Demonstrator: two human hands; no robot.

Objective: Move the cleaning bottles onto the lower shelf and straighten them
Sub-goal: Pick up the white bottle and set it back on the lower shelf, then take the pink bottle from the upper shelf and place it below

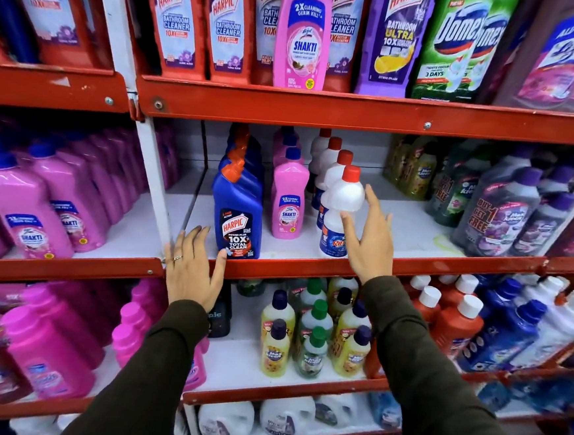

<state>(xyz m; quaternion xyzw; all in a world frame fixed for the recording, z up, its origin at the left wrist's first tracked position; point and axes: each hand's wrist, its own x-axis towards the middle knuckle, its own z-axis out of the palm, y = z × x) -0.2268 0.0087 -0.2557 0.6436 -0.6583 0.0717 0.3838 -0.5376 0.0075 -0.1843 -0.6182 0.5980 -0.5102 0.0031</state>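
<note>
Straightening, frame centre | my left hand (192, 271) splayed beside blue Harpic bottle (238, 213) | right hand (370, 237) wide at white Rin bottle (339, 214) | next I square rows

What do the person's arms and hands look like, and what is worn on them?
Both arms are covered by long, dark olive-brown sleeves of soft, plain cloth that end at the wrists. The hands are bare, without gloves. The left hand wears a thin silver-coloured ring on one finger. The right hand shows no ring, watch or bracelet. No markings or logos are visible on the sleeves.
</note>
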